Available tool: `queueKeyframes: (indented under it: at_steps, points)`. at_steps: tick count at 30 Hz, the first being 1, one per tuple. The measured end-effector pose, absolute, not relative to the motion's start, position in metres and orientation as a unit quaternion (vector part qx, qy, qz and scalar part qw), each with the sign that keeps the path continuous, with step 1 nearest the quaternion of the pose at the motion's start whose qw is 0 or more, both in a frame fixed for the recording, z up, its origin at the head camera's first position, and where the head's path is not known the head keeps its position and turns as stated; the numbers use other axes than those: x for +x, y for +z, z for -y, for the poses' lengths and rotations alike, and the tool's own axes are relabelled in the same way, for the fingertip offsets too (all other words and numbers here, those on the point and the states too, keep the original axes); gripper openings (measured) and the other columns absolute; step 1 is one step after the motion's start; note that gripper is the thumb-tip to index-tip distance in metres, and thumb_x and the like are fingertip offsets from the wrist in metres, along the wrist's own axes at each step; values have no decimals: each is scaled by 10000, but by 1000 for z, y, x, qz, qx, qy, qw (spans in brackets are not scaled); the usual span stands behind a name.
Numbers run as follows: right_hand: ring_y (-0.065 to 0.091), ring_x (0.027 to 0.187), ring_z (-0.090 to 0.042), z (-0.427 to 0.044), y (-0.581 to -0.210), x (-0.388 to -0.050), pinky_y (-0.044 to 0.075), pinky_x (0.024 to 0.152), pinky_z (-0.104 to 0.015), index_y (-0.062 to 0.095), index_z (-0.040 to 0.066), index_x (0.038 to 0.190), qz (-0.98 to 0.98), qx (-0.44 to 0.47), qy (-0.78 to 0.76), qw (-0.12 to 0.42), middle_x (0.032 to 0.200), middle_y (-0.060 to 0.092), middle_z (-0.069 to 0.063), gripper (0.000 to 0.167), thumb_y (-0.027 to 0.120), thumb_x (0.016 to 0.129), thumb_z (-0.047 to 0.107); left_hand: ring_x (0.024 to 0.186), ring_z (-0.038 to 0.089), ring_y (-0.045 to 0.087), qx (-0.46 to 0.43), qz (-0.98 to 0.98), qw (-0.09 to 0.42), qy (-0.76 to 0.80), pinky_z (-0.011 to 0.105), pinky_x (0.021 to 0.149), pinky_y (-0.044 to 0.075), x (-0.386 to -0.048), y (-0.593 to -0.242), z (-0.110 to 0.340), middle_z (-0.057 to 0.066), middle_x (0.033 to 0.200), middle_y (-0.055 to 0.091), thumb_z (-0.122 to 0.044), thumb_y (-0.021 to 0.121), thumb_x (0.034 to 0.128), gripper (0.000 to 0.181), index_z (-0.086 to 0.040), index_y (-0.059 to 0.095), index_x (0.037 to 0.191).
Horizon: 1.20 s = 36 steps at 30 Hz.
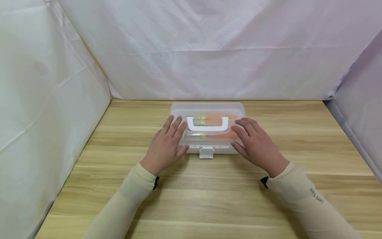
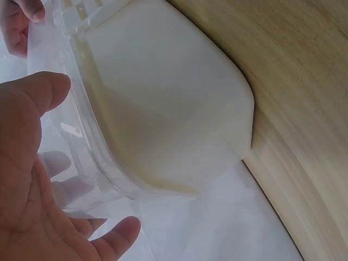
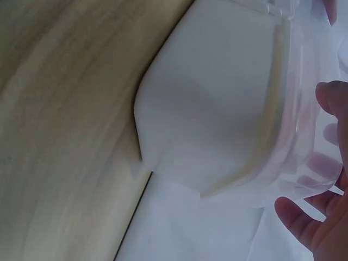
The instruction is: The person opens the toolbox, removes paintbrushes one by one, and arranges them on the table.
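A clear plastic storage box [image 1: 206,106] with a white carry handle [image 1: 209,128] sits at the back middle of the table. At its front, the white latch [image 1: 206,153] sticks outward. Orange and yellow things show through the lid; their kind is unclear. My left hand [image 1: 165,144] lies at the lid's left side with fingers spread, and my right hand [image 1: 259,146] lies at its right side, fingers slightly bent. Both wrist views show the box's milky lower wall [image 2: 168,98] below the clear lid [image 3: 302,141], with thumb and fingers around the lid's edge.
The wood-grain table [image 1: 191,205] extends in front of the box and to both sides. White cloth [image 1: 209,49] hangs behind the table, and more cloth stands along the left and right edges.
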State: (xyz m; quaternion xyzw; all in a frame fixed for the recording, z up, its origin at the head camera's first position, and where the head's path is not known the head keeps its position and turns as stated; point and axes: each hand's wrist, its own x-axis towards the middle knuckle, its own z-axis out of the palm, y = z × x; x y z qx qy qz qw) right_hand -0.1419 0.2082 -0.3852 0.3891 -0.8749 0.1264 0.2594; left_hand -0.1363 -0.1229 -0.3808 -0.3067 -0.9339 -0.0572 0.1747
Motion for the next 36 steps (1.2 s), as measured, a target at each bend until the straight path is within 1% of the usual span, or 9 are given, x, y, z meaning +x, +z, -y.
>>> queueKeyframes:
  at_steps: [6, 14, 18, 21, 24, 27, 31, 34, 36]
  points:
    - [467, 1186, -468, -209, -387, -141, 390, 1020, -536, 556, -58, 1196, 873, 381, 135, 274, 1235, 534, -268, 498, 391, 1037, 385, 1458, 390, 241, -306, 934, 173, -57, 519, 981, 464, -136, -381, 119, 185, 1552, 355, -400, 661, 927, 722, -29, 406, 1492]
    - [441, 1241, -443, -214, -392, -141, 432, 993, -526, 536, -35, 1249, 877, 375, 141, 264, 1293, 510, -243, 523, 449, 1042, 437, 1459, 393, 233, -308, 934, 173, -55, 528, 978, 464, -139, -382, 118, 181, 1559, 342, -406, 654, 929, 722, -36, 403, 1497]
    - [446, 1257, -430, -216, -392, -140, 458, 969, -518, 543, -25, 1263, 875, 381, 142, 264, 1306, 517, -231, 464, 622, 987, 340, 1462, 398, 222, -308, 935, 169, -58, 523, 1009, 443, -139, -382, 117, 185, 1561, 338, -401, 657, 929, 723, -32, 402, 1496]
    - [452, 1255, -422, -217, -390, -140, 465, 963, -513, 554, -19, 1262, 875, 384, 139, 262, 1302, 526, -224, 474, 712, 924, 272, 1459, 411, 221, -309, 935, 166, -56, 511, 1050, 410, -138, -382, 116, 201, 1554, 341, -397, 668, 925, 734, -13, 402, 1491]
    - [461, 1246, -414, -216, -388, -139, 468, 959, -507, 563, -15, 1263, 876, 384, 136, 260, 1297, 534, -219, 479, 735, 901, 249, 1450, 431, 231, -313, 933, 168, -53, 500, 1079, 381, -137, -381, 115, 227, 1538, 354, -395, 684, 914, 743, 7, 413, 1477]
    - [473, 1236, -410, -215, -386, -138, 470, 956, -505, 573, -11, 1266, 874, 386, 137, 261, 1290, 544, -214, 479, 757, 879, 203, 1434, 457, 251, -317, 930, 177, -51, 500, 1074, 387, -136, -381, 114, 248, 1513, 376, -391, 707, 899, 719, -18, 451, 1458]
    - [479, 1234, -405, -213, -384, -138, 468, 959, -499, 580, -13, 1266, 873, 383, 144, 266, 1277, 557, -209, 517, 804, 810, 87, 1406, 472, 305, -339, 918, 202, -50, 516, 1043, 418, -136, -381, 114, 223, 1483, 429, -425, 738, 872, 693, -73, 510, 1424]
    - [483, 1232, -400, -211, -383, -137, 482, 943, -499, 586, -16, 1257, 875, 373, 145, 273, 1262, 567, -206, 555, 827, 759, 22, 1390, 468, 339, -360, 905, 219, -55, 533, 1025, 431, -137, -381, 113, 192, 1465, 464, -435, 762, 850, 704, -71, 527, 1406]
    - [488, 1232, -394, -210, -383, -137, 496, 922, -503, 591, -14, 1251, 877, 364, 145, 277, 1255, 574, -200, 558, 833, 748, 10, 1387, 462, 347, -365, 902, 224, -58, 545, 1006, 443, -137, -380, 113, 180, 1456, 475, -423, 774, 840, 712, -66, 527, 1405]
